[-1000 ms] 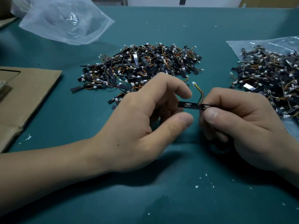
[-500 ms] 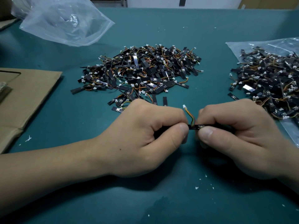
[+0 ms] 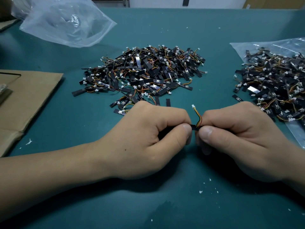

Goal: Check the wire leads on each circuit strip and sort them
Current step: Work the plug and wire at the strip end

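At the far left a flat cardboard sheet [image 3: 28,103] lies on the table, its near corner reaching the left border, and a strip of bare mat separates it from the parts. Behind it a crumpled clear bag [image 3: 66,23] sits near the far left corner. The middle pile [image 3: 145,75] of black circuit strips with coloured wires lies past the hands, its nearest loose strips just beside the left knuckles. The left hand [image 3: 148,139] is curled, thumb and forefinger pinching one end of a single strip [image 3: 195,127] held low over the mat in the centre. Its wires [image 3: 198,118] rise from the gap between the two thumbs and end in a white plug [image 3: 193,106]. The right hand [image 3: 239,142] pinches the other end the same way. To its right a second heap [image 3: 272,83] lies on a flat bag [image 3: 257,45] that runs off the right border, close to the right knuckles. The green mat [image 3: 165,204] is open between the piles and in front of the forearms, dotted with white crumbs [image 3: 200,192]. Beyond the table's far edge a pale wall [image 3: 156,1] shows.
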The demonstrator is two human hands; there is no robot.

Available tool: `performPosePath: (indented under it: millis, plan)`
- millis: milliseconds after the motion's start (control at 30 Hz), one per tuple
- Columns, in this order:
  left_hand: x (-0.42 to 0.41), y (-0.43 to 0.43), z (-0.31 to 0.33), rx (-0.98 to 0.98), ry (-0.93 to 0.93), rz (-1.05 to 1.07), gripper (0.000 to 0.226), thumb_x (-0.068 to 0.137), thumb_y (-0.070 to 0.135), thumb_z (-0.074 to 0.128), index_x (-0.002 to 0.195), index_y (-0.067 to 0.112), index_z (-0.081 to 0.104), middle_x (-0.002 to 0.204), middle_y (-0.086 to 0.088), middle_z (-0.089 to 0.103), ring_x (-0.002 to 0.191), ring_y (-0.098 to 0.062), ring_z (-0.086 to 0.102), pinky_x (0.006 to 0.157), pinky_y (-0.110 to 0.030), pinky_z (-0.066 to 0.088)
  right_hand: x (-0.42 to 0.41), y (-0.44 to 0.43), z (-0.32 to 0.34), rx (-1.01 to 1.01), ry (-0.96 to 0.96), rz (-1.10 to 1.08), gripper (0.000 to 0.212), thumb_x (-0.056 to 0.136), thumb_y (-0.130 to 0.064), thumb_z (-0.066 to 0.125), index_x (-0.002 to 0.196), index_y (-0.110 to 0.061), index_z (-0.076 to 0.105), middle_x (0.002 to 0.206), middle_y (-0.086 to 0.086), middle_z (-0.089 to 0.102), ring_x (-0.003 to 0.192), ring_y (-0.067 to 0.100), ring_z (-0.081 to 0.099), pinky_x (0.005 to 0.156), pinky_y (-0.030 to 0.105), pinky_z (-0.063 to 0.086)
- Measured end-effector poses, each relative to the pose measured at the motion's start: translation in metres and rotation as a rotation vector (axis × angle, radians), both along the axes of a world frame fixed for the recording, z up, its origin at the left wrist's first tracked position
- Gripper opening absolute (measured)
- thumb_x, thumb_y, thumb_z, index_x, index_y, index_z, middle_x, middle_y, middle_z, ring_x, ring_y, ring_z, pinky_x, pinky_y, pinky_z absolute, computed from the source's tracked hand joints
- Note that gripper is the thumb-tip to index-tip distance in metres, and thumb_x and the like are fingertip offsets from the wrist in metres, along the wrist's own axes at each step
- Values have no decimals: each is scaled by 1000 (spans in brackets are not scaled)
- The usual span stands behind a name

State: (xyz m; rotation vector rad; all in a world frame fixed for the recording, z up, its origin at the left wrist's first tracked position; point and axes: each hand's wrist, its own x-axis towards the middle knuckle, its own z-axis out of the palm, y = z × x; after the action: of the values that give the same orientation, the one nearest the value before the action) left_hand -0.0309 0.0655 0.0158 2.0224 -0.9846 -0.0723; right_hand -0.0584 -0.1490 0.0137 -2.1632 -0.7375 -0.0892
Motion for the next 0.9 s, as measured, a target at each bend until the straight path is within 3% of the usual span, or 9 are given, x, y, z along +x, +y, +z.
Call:
performPosePath:
  millis: [433,900]
  plan:
    - [-1,-1,1,7,-7,19,30,98,12,53,71,25,55,55,-1,54,54,-18,51,53,-31,43,0,1,1,-2,23,-6,32,97,-30,49,70,-22,65,58,-15,56,51,8,53,52,18,38]
    - [0,-1,-2,-9,20,61,26,98,14,53,76,18,65,57,-3,58,54,-21,56,54,-38,45,0,2,0,18,19,-15,27,98,-30,50,75,-28,64,60,-20,58,52,6,56,53,14,38]
